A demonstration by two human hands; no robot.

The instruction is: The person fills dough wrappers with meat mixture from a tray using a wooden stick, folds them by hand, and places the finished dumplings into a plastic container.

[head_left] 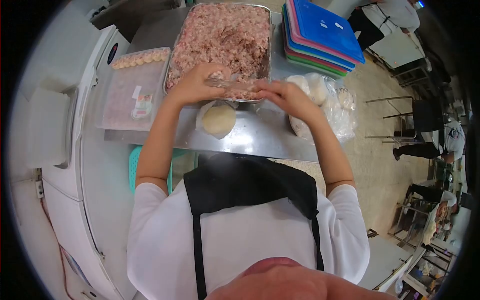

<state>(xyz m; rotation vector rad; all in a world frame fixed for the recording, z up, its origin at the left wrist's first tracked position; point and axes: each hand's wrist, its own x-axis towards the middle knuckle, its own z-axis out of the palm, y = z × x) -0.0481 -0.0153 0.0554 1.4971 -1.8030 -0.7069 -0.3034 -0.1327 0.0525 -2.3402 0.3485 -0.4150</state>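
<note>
A large metal tray (271,40) heaped with ground meat (215,35) stands on the steel table (265,135). Over its near edge, my left hand (200,82) is curled round a lump of meat mixture. My right hand (287,97) pinches the end of a flat, partly see-through tool (240,85) that reaches across to my left hand. Below the hands, a round pale dough disc (219,120) lies on a piece of thin plastic. Right of it are plastic bags (337,107) with more pale rounds.
At the left lies a clear plastic container (125,95) with a row of shaped pieces. Stacked coloured lids or trays (325,35) stand at the back right. A white refrigerator (65,185) is at the left. Other people are at the far right.
</note>
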